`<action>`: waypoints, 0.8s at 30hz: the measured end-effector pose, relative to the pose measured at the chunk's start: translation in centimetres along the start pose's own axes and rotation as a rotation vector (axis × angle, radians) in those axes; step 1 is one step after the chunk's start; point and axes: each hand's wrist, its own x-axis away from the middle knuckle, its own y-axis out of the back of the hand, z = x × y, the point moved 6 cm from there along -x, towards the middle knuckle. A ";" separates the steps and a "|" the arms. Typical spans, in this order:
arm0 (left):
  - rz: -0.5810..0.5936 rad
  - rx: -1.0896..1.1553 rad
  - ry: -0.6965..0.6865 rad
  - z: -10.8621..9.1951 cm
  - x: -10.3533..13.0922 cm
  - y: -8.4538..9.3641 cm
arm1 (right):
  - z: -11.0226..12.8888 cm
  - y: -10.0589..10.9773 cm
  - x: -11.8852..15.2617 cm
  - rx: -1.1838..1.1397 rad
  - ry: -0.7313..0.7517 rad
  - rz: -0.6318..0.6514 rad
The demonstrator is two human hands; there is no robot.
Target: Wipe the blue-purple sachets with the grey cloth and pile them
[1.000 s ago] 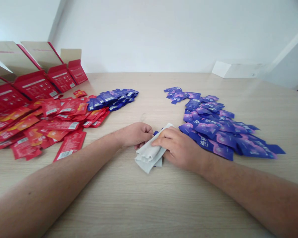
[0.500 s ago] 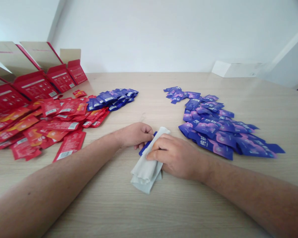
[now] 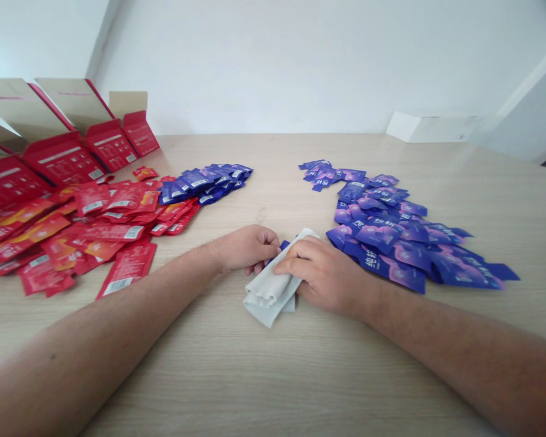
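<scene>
My left hand (image 3: 252, 249) pinches the edge of a blue sachet (image 3: 284, 244) near the middle of the table. Most of that sachet is covered by a folded white cloth (image 3: 273, 290). My right hand (image 3: 325, 270) is closed on the cloth, thumb and fingers pressing it over the sachet. The cloth's lower layers hang loose toward me on the tabletop. Right of my right hand spreads a heap of blue-purple sachets (image 3: 391, 233). Beyond my left hand lies a smaller pile of blue sachets (image 3: 204, 181), barcodes showing on several.
Many red-and-orange sachets (image 3: 104, 227) cover the left of the wooden table (image 3: 273, 376). Behind them stand several red cartons (image 3: 64, 159) with raised flaps. A white box (image 3: 430, 127) rests at the back right, close to the wall.
My right hand and the cloth have slid a little away from me and to the right, covering more of the sachet. My left hand has stayed nearly still.
</scene>
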 end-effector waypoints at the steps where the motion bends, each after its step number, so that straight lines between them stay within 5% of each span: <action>1: -0.003 -0.002 0.008 0.1 0.0 0.0 | -0.2 0.1 0.0 0.002 -0.021 -0.012; 7: 0.003 -0.011 -0.019 -0.2 0.1 -0.1 | 1.2 -0.2 0.1 -0.001 0.105 0.054; 13: -0.011 -0.004 0.014 0.0 0.1 0.0 | 0.0 0.1 0.1 0.006 0.004 -0.002; 19: 0.009 -0.006 -0.014 -0.2 0.0 -0.1 | 1.0 -0.1 0.1 -0.001 0.106 0.048; 24: -0.013 -0.001 0.017 -0.2 0.1 0.0 | -0.2 0.2 0.1 0.001 0.001 -0.023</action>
